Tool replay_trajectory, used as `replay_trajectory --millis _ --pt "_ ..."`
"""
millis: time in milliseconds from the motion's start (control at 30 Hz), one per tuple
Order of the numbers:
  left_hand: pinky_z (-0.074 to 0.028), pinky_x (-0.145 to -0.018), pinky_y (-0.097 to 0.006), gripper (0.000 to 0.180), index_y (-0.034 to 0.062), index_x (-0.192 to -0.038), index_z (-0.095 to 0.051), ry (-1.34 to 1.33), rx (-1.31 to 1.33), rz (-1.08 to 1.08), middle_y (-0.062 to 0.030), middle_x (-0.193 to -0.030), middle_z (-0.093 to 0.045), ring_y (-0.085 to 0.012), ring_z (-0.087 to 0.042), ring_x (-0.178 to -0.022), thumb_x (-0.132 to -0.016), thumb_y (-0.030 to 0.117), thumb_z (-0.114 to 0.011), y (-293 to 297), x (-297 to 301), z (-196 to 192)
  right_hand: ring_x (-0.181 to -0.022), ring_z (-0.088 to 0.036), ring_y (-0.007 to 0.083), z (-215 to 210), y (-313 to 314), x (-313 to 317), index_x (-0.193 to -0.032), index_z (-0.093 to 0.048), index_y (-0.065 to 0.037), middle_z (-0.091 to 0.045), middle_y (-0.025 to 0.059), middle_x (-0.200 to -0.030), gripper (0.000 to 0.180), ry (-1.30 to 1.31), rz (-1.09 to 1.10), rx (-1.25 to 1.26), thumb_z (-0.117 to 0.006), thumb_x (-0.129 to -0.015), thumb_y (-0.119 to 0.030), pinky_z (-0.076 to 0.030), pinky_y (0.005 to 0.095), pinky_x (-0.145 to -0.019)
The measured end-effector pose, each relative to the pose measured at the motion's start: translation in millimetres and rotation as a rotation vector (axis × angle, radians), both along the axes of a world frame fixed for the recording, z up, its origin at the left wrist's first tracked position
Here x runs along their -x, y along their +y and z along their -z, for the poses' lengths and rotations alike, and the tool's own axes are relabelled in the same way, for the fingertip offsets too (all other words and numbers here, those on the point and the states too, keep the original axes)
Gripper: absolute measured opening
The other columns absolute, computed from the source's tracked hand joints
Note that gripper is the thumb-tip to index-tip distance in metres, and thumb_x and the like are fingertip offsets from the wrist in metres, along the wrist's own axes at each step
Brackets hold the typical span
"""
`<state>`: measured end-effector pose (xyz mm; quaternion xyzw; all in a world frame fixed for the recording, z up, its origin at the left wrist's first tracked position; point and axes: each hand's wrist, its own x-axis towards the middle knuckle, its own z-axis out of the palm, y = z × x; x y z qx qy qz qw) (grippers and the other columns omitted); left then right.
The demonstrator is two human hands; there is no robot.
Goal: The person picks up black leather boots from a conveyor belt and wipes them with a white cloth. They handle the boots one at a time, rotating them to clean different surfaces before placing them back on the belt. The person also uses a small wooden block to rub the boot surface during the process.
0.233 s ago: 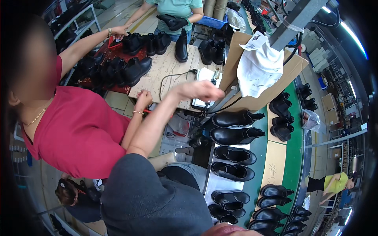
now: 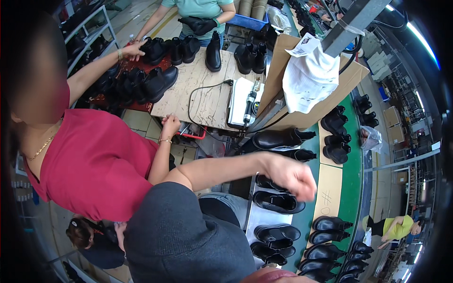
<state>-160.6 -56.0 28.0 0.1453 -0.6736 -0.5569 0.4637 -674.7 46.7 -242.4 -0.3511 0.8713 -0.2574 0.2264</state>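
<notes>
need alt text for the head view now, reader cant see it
The wearer's blurred left hand extends over black shoes lined along a green surface in a workshop. At left, a co-worker in a red top has one hand near black boots by a wooden worktable; a co-worker in light green stands beyond.

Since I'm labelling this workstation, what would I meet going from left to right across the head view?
Maroon top → lone upright black boot → black hand tool → the wearer's left hand, blurred → plastic bag → yellow top.
</notes>
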Motion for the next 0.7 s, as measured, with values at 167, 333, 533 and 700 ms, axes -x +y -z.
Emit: replay_trajectory --millis 167,333,533,700 --pt "-0.037 -0.059 -0.026 0.035 0.0008 -0.074 -0.053 0.064 -0.025 0.225 0.0017 -0.066 -0.047 -0.0083 -0.041 -0.062 -0.099 0.025 -0.050 -1 56 3 -0.050 -0.054 0.0214 -17 8 1 -0.105 -0.052 0.004 -0.058 0.0149 -0.071 0.037 0.145 -0.020 0.074 -0.067 -0.086 -0.024 -0.042 0.0314 -0.039" --pt "-0.032 -0.054 -0.024 0.039 0.0030 -0.072 -0.052 0.254 -0.322 0.228 0.0030 -0.064 -0.042 -0.0069 -0.037 -0.058 -0.099 0.030 -0.050 22 71 8 -0.081 -0.053 0.0265 -118 -6 -40 -0.120 -0.043 0.003 -0.054 0.0170 -0.094 0.050 0.303 -0.322 0.279 -0.068 -0.082 -0.019 -0.042 0.0355 -0.064" --pt "-0.033 -0.056 -0.025 0.043 0.0082 -0.068 -0.045 0.942 -0.622 0.239 0.0016 -0.062 -0.040 -0.0079 -0.037 -0.056 -0.102 0.035 -0.042 37 125 28 -0.129 -0.040 0.0293 -273 -31 -199 -0.144 -0.025 0.000 -0.042 0.0181 -0.135 0.083 -0.150 -1.143 0.406 -0.070 -0.076 -0.012 -0.033 0.0405 -0.107" --pt "-0.051 -0.078 -0.031 0.029 0.0023 -0.100 -0.057 0.589 -0.431 -0.187 -0.0121 -0.095 -0.063 -0.0203 -0.065 -0.083 -0.099 0.029 -0.045 56 67 86 -0.078 -0.051 0.0128 -204 -11 -265 -0.112 -0.055 0.002 -0.056 0.0038 -0.088 0.022 -0.578 -0.950 0.099 -0.055 -0.095 -0.012 -0.044 0.0285 -0.071"
